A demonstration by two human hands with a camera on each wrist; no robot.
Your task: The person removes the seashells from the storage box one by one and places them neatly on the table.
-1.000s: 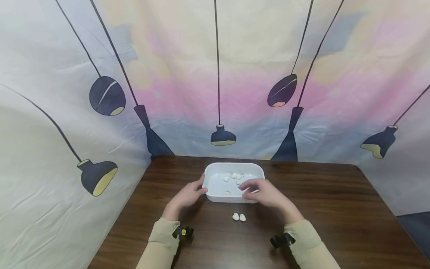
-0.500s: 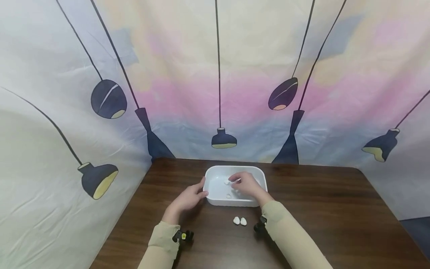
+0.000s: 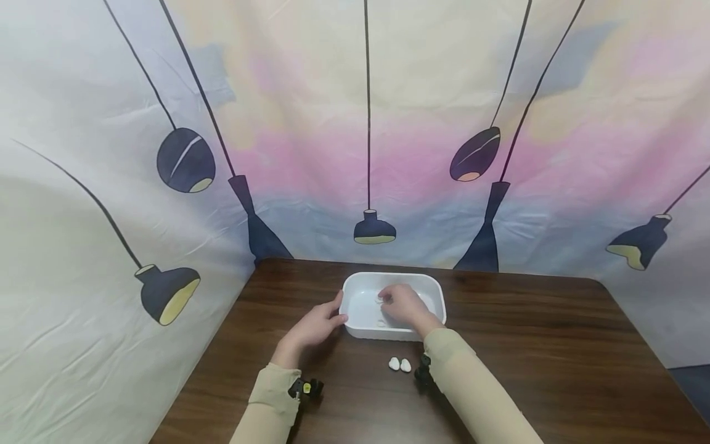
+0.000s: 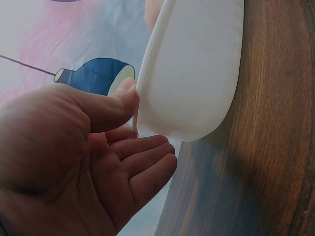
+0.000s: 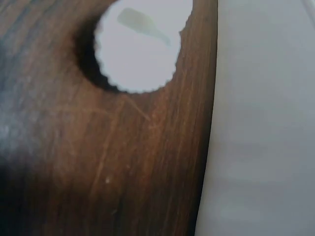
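Note:
A white rectangular tray (image 3: 379,334) stands on the table. At its left end my left hand (image 3: 312,325) grips the rim; in the left wrist view the thumb lies against the tray's edge (image 4: 197,73) and the other fingers extend by its corner. My right hand (image 3: 407,305) reaches down inside the tray, its fingertips pinching at a small white seashell that they partly cover. Another seashell (image 3: 381,323) lies near the tray's front wall. Two seashells (image 3: 400,364) sit side by side on the table before the tray; one scalloped seashell (image 5: 138,54) shows in the right wrist view.
The dark wooden table (image 3: 532,345) extends on both sides of the tray. A cloth backdrop (image 3: 310,154) printed with hanging lamps rises behind the table's far edge and along the left. Small black cameras (image 3: 306,388) are strapped at the wrists.
My right hand has moved left and down into the tray, and its fingers have closed in at a seashell. The left hand keeps its place on the rim.

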